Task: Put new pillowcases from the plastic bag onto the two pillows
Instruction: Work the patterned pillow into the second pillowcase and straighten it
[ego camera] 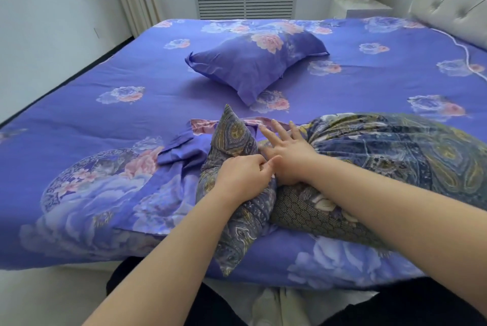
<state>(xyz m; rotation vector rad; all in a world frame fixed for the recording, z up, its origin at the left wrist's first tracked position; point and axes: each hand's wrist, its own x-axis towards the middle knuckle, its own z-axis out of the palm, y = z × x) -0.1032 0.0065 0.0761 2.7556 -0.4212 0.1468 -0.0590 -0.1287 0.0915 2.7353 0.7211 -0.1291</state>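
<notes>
At the near edge of the bed (79, 83), the left hand (241, 176) pinches a bunched fold of the dark paisley-patterned pillow (395, 157) cloth while the right hand (286, 157) rests on it beside the left with fingers spread flat, gripping nothing. The loose purple floral pillowcase (181, 151) lies just left of them; the already-covered purple floral pillow (255, 62) sits farther back. It all looks soft, light and floppy, best taken by corners or the open hem; no readable writing shows.

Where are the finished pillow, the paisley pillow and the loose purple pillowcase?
Finished pillow (257, 62): head view, middle of its top face.
Paisley pillow (395, 151): head view, bulging patterned side.
Loose purple pillowcase (184, 151): head view, crumpled fold.
</notes>
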